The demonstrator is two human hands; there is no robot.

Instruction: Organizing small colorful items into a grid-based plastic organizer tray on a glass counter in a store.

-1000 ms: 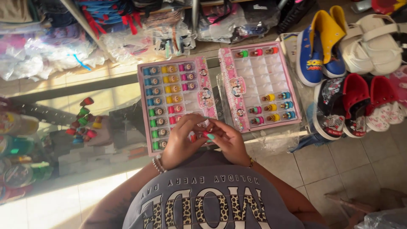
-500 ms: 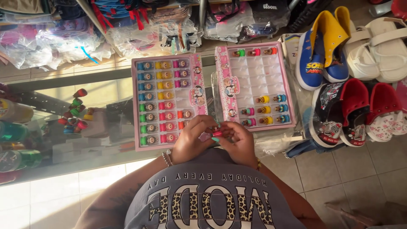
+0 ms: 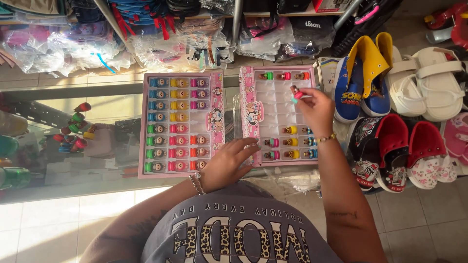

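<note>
Fingers of the right hand are pinching a small red-capped bottle, apparently nail polish, over the upper empty slots of the pink tray on the right. The bottle is lying roughly crosswise, far from the left hand, which is resting released on that tray's near corner. The fuller tray is sitting just beside it on the glass tabletop.
</note>
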